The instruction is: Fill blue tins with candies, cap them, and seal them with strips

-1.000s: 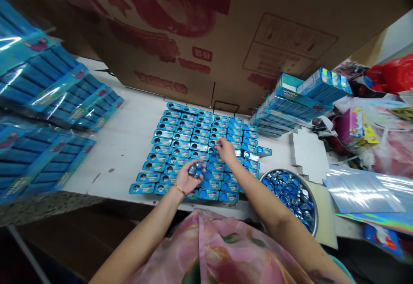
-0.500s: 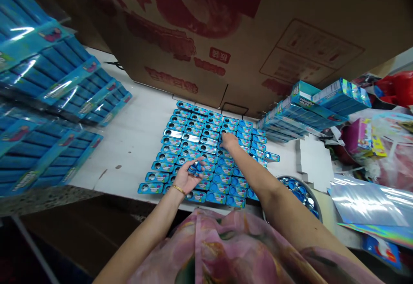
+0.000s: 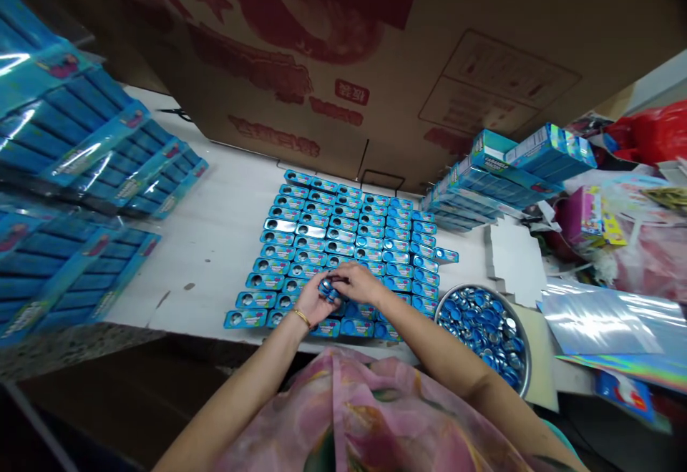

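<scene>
Left hand (image 3: 313, 300) and right hand (image 3: 361, 283) are pinching a small blue-and-silver cap (image 3: 329, 290) between pressed-together fingers (image 3: 343, 273); a slip could be dropping it onto the blue tins (image 3: 356, 327) directly below the fingers, disturbing their rows on the desk (image 3: 209, 243).

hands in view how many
2: the left hand, wearing a gold bangle, and the right hand, both at a small blue-and-silver piece above the rows of blue tins. None seems hidden.

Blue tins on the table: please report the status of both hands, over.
Left hand and right hand together on small blue piece. Hands above rows of blue tins. Steel bowl of blue pieces at right.
</scene>
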`<state>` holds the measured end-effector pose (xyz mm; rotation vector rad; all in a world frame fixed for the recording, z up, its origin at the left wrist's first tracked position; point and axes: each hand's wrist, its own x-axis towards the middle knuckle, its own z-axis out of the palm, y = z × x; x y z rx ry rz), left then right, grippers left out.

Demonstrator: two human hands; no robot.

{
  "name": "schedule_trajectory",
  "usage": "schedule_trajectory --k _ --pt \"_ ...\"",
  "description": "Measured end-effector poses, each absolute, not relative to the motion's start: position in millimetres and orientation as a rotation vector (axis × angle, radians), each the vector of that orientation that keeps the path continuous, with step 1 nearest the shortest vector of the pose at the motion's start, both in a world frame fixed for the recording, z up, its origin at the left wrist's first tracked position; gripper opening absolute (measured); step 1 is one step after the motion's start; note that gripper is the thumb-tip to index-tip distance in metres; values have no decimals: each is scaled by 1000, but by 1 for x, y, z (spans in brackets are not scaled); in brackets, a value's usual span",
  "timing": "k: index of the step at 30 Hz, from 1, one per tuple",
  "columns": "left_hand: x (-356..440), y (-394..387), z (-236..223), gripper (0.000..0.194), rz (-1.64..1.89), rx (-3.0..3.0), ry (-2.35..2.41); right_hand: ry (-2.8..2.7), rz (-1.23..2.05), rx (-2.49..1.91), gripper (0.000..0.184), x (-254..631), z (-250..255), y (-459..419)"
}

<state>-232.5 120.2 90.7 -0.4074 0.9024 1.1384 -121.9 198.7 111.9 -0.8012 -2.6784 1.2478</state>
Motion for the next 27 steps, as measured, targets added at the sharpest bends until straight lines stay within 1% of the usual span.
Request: schedule_trajectory --k 2,4,8,11,14,16,20,22,24,27 --pt "-233 118 92 20 1083 -385 896 -2630 1400 -787 20 -117 113 197" --pt "-233 115 92 21 1022 -351 874 -2497 1630 -849 18 -113 113 196" --pt "-235 110 89 20 962 -275 834 -1968 2047 -1104 22 -109 102 191" --pt "-235 109 88 20 958 -277 826 -1568 2137 -1256 25 -108 91 187" --pt "-236 109 88 22 962 -294 813 -1536 2117 -1289 23 -103 85 192" --pt "-238 109 89 25 988 -301 786 -1695 1947 -1366 19 -98 85 206" --pt "-244 105 90 27 1087 -352 801 -2087 1175 -1666 11 -91 91 245" --pt "-248 104 91 28 1128 -371 830 -2318 906 -1733 8 -96 94 258" --pt "-251 104 93 28 1159 -373 826 -2581 746 -1789 10 -107 95 264" --pt "-254 104 96 29 1184 -373 804 -2823 623 -1901 27 -125 93 269"
